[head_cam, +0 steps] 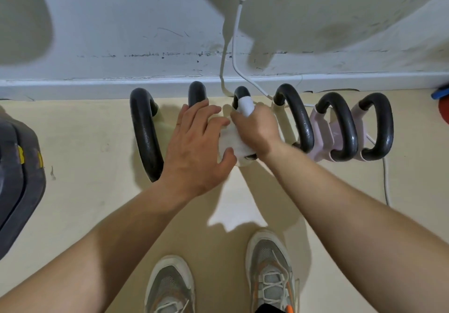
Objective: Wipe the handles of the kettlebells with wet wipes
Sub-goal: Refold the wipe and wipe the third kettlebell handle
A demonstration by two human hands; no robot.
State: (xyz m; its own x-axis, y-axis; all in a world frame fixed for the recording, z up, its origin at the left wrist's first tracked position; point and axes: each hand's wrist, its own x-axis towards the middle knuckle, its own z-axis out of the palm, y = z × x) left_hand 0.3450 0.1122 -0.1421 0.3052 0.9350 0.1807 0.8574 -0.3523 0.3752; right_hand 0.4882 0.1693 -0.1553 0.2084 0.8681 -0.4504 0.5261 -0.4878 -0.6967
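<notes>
My right grip point(257, 127) curls round a white wet wipe point(245, 106) on the third black kettlebell handle point(241, 91); left grip point(194, 142) flat, steadying. Probably halfway.

So there's six kettlebells point(340, 123) lined up on the floor right against the wall, all upright with chunky black loop handles point(143, 130) that have a slightly pebbly, shiny finish. What shows of the bodies on the left looks cream, and the two on the right are pale pink point(323, 130). The third handle from the left point(241, 91) has a white wet wipe point(245, 106) wrapped snug round it near the far end, and more of the wipe is bunched up further down toward the near side.
</notes>
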